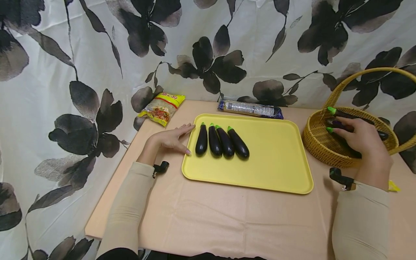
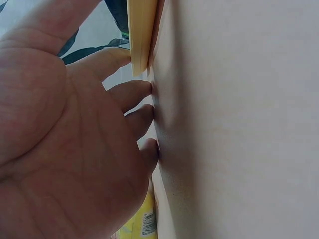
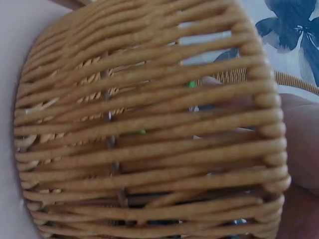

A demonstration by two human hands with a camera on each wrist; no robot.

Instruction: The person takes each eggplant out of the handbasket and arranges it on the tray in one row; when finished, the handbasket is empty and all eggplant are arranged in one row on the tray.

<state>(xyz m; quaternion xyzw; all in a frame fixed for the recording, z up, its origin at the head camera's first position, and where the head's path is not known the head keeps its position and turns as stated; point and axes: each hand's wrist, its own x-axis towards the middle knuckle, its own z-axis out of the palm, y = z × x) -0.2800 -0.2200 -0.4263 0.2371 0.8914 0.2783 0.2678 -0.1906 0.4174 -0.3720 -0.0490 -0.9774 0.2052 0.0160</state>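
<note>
My left hand (image 1: 173, 139) rests at the left edge of the yellow tray (image 1: 276, 155), its fingers spread and touching the rim. In the left wrist view the left palm (image 2: 75, 129) faces the camera with nothing in it. Several dark eggplants (image 1: 228, 142) with bright green stem ends lie side by side on the tray's left half. Over at the right, my right hand (image 1: 364, 139) reaches into the wicker basket (image 1: 320, 146) and grips an eggplant (image 1: 340, 125) between thumb and fingers. Another eggplant (image 1: 352, 115) lies just behind it. Woven strands mostly hide this hand in the right wrist view.
A yellow snack-like bag (image 1: 162, 108) lies at the table's back left. Behind the tray is a long dark-blue packet (image 1: 250, 109). The basket's tall handle (image 1: 338, 90) arches above it. A floral curtain (image 1: 182, 54) hangs behind the table.
</note>
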